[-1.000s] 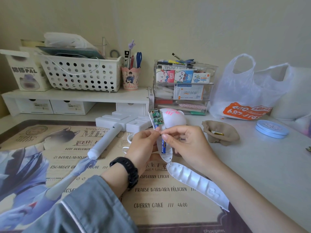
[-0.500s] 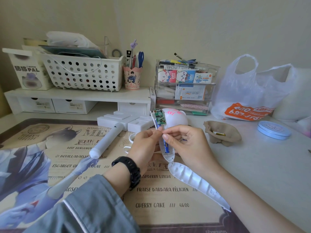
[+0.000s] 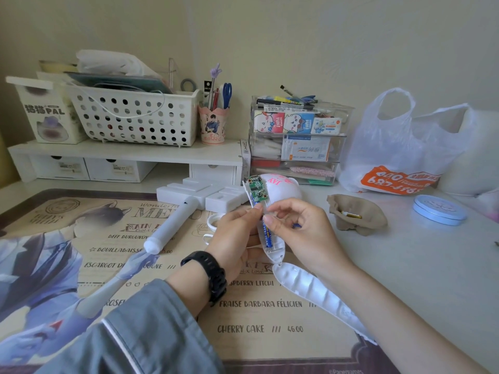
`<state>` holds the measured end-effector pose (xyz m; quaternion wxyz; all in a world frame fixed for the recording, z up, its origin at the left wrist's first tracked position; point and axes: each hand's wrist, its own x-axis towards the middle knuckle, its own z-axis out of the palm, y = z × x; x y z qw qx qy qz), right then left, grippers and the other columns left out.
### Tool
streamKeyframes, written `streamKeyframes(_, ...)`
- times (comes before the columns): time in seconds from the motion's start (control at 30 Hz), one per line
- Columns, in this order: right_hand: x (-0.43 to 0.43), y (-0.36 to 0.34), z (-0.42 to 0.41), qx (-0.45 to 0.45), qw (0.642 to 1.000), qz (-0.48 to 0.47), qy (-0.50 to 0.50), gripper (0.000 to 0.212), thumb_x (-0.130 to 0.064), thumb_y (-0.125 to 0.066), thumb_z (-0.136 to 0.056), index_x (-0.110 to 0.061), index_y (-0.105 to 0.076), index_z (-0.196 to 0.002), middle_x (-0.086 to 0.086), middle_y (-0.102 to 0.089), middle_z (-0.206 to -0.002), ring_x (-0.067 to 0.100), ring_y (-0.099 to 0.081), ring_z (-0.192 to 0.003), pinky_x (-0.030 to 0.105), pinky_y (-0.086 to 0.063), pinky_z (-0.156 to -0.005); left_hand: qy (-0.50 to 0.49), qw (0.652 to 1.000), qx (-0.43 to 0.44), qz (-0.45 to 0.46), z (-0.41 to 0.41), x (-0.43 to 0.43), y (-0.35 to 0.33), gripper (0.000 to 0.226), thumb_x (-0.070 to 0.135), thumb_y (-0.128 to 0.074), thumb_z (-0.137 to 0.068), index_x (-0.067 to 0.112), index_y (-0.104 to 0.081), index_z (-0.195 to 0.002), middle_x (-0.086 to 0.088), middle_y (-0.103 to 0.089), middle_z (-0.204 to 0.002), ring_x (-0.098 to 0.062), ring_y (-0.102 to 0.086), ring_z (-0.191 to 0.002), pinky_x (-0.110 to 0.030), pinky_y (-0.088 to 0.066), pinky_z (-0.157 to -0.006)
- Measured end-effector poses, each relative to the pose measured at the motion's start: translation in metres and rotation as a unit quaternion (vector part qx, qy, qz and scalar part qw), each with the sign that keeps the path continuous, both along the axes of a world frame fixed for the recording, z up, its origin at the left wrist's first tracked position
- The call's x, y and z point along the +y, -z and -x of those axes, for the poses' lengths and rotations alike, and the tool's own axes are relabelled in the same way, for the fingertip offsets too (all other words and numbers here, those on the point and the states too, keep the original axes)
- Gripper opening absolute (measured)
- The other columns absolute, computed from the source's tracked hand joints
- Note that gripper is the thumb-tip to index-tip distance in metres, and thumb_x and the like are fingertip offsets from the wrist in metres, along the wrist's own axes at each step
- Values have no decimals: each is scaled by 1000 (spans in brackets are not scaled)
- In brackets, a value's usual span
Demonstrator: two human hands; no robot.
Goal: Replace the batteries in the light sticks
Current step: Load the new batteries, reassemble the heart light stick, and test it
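Note:
My left hand [image 3: 234,237] holds an opened white light stick [image 3: 272,245] upright above the mat; its green circuit board [image 3: 257,189] and white dome with pink lettering [image 3: 280,188] point away from me. A blue battery [image 3: 267,236] sits in the open handle. My right hand [image 3: 299,230] pinches at the top of that battery with thumb and forefinger. The detached white handle cover [image 3: 313,288] lies on the mat under my right forearm. A second white light stick [image 3: 172,225] with a blocky head lies on the mat to the left.
A printed desk mat [image 3: 243,330] covers the front of the desk. A brown cloth pouch [image 3: 359,225] holding a small gold item, a blue round tin [image 3: 438,210] and a plastic bag [image 3: 399,147] are at the right. A shelf with a white basket [image 3: 135,117], pen cup [image 3: 213,125] and clear drawers [image 3: 297,147] lines the back.
My right fingers have shifted slightly on the battery's top end, opening a little. The light stick stays held in my left hand, hardly moved.

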<state>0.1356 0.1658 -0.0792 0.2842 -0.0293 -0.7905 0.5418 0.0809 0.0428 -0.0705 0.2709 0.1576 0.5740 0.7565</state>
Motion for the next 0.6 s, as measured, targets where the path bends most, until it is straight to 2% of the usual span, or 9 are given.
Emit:
streamKeyframes(0.07, -1, 0, 1, -30, 998, 55, 3, 33, -16, -75, -79, -30, -55, -100, 2, -57, -96, 11, -51, -73, 13, -45, -68, 7, 1000, 0, 1, -1, 0, -1, 34, 26, -48, -98, -4, -61, -108, -18, -72, -84, -27, -67, -66, -38, -56, -61)
streamKeyframes(0.1, -2, 0, 1, -46, 996, 77, -4, 38, -15, -74, -80, -29, -50, -107, 1, -58, -102, 12, -54, -78, 15, -48, -73, 9, 1000, 0, 2, -1, 0, -1, 36, 26, -48, -98, -5, -60, -110, -20, -72, -90, -28, -68, -69, -40, -56, -64)
streamKeyframes(0.13, -2, 0, 2, -60, 994, 91, -16, 43, -15, -73, -81, -27, -48, -114, 1, -61, -106, 14, -56, -84, 22, -51, -81, 12, 1000, 1, 1, -1, 0, -1, 36, 26, -47, -98, -5, -60, -111, -20, -72, -94, -28, -68, -71, -40, -56, -65)
streamKeyframes(0.2, -1, 0, 1, -76, 991, 100, -49, 46, -13, -68, -85, -20, -48, -126, 0, -65, -113, 18, -61, -95, 35, -51, -91, 12, 1000, 3, -2, -2, -1, -2, 35, 25, -47, -98, -5, -60, -111, -17, -73, -87, -27, -69, -67, -38, -56, -61)
streamKeyframes(0.3, -3, -1, -1, -80, 986, 85, -117, 35, -9, -58, -93, -13, -55, -127, 3, -66, -121, 17, -63, -111, 33, -49, -96, 5, 1000, 2, -6, -4, -1, -2, 29, 23, -49, -97, -3, -62, -101, -14, -70, -76, -24, -66, -58, -36, -56, -55)
streamKeyframes(0.4, -3, -1, -2, -88, 978, 106, -160, 30, -4, -52, -96, -7, -56, -126, 10, -68, -117, 19, -64, -110, 32, -50, -94, 1, 1000, 4, -10, -6, -1, -2, 24, 21, -49, -97, 4, -62, -87, -11, -68, -67, -23, -66, -56, -37, -56, -58)
streamKeyframes(0.5, -2, -2, -2, -93, 976, 113, -160, 30, -3, -51, -96, -6, -55, -126, 10, -69, -113, 17, -66, -104, 30, -52, -87, 2, 1000, 10, -14, -6, -1, -1, 25, 20, -49, -97, 1, -63, -91, -13, -68, -70, -24, -66, -56, -38, -56, -58)
streamKeyframes(0.6, -2, -2, -3, -91, 979, 101, -150, 30, -2, -50, -96, -7, -54, -125, 8, -68, -115, 16, -65, -107, 34, -51, -94, 3, 1000, 19, -13, -6, 0, 0, 27, 21, -49, -97, -3, -63, -98, -16, -67, -77, -25, -66, -58, -40, -57, -59)
